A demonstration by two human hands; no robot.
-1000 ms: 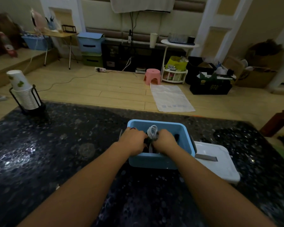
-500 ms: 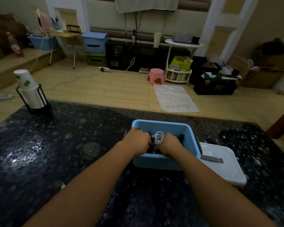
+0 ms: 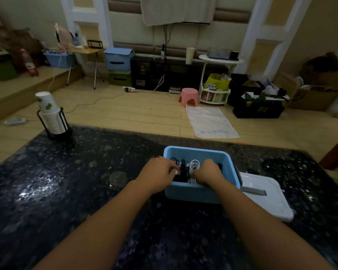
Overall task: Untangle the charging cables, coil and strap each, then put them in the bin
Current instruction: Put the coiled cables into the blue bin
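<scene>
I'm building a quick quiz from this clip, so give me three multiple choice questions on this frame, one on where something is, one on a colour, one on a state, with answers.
1. Where is the white lid?
A. on the bin
B. on the table, right of the bin
C. on the floor

2. What colour is the bin?
A. light blue
B. green
C. pink

3. Where are the left hand and right hand?
A. flat on the table
B. raised above the cup stack
C. reaching into the bin among the cables

Answers: 1 B, the lid lies on the dark table beside the bin's right wall. 2 A, its walls are light blue. 3 C, both hands dip past the rim.
</scene>
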